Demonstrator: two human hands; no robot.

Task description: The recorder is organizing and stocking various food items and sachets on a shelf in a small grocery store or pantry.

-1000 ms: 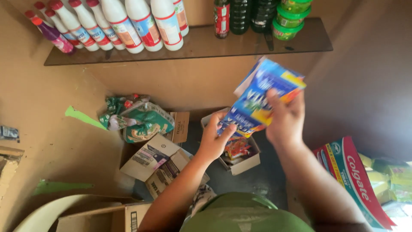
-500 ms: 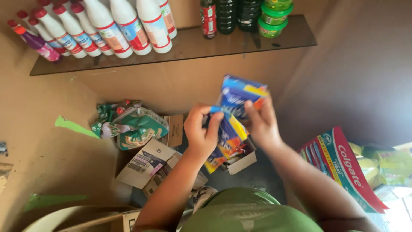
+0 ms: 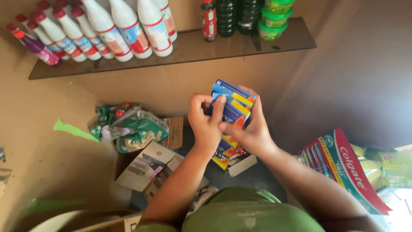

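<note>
Blue packets [image 3: 231,105] with yellow and orange panels form a small stack, near a wall shelf [image 3: 189,47]. Left hand [image 3: 207,124] and right hand [image 3: 251,131] are both closed around it

packets [image 3: 231,107] partly hidden by hands, bottle [image 3: 103,21] tops cropped

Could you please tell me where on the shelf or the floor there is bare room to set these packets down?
The shelf is bare between the white bottles and the dark bottles, and right of the green tubs. Below, the floor is crowded: cardboard boxes, green bags. Both hands, left hand and right hand, hold the blue packets.
</note>
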